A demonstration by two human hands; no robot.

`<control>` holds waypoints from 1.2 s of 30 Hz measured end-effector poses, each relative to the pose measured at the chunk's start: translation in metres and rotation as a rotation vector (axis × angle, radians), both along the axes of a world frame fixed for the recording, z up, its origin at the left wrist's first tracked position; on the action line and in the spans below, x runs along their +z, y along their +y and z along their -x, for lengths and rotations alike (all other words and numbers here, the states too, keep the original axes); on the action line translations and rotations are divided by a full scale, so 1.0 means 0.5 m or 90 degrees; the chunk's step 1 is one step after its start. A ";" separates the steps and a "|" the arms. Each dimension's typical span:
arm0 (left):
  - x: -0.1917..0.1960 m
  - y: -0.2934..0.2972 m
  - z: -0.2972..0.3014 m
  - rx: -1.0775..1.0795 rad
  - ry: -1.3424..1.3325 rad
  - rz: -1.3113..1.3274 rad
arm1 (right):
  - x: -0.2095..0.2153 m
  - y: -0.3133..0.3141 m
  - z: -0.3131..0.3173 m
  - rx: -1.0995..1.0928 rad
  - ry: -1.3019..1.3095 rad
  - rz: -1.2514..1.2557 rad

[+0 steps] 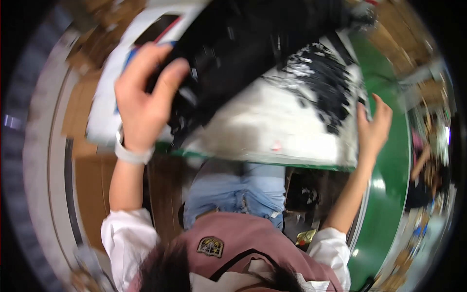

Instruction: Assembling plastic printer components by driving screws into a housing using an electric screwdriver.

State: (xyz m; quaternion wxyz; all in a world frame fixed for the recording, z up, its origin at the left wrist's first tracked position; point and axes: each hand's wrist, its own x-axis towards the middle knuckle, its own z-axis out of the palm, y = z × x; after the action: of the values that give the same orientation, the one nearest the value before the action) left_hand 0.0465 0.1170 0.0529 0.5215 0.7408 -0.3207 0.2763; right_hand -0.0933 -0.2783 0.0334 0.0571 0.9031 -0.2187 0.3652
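Left grip (146, 90) is clamped on the left end of a large black thing (233, 58), the thumb lying on the near side and the fingers curling toward the far side, with a visible gap between thumb and fingertips where the dark material sits. Blur hides how tightly it presses, and whether the black thing is a bag or a sheet is hard to tell. It slants over the left and far part of the white desk (311, 143), its near left corner reaching toward the desk's green near edge, its other end stretching away to the far right.

Right grip (373, 121) is at the right edge of the desk, thumb and fingers apart, the thumb on the desk side. Something small and dark shows between them, but whether it is pinched there cannot be told.

Between the two hands, on the right half of the desk, lies a spread heap of small black pieces (323, 82), shiny and blurred, just beside the black thing. Near the front edge is a small pinkish spot (276, 145). At the far left lies a dark item with a red edge (158, 29). A white band (132, 155) circles the left wrist.
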 end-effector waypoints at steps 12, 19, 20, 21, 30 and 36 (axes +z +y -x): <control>-0.360 0.769 0.382 0.611 0.371 0.399 | -0.025 0.625 -0.104 0.939 0.243 -0.025; -0.818 0.857 0.678 1.045 0.726 0.228 | -0.087 0.739 -0.174 0.874 0.317 0.001; -0.839 0.853 0.705 1.066 0.821 0.180 | -0.094 0.741 -0.178 0.874 0.317 -0.019; -0.888 0.860 0.738 1.092 0.836 0.125 | -0.100 0.741 -0.179 0.881 0.312 -0.034; -1.083 0.829 0.804 0.681 1.326 0.232 | -0.121 0.746 -0.182 0.828 0.307 -0.015; -1.107 0.756 0.797 0.090 1.524 0.036 | -0.118 0.757 -0.178 0.810 0.317 -0.010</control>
State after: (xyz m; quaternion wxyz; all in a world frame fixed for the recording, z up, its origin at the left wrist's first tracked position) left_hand -0.3520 0.4952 -0.5004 0.4888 0.5320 0.4152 -0.5529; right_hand -0.0041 0.1000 -0.0257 -0.1265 0.9134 0.3717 0.1073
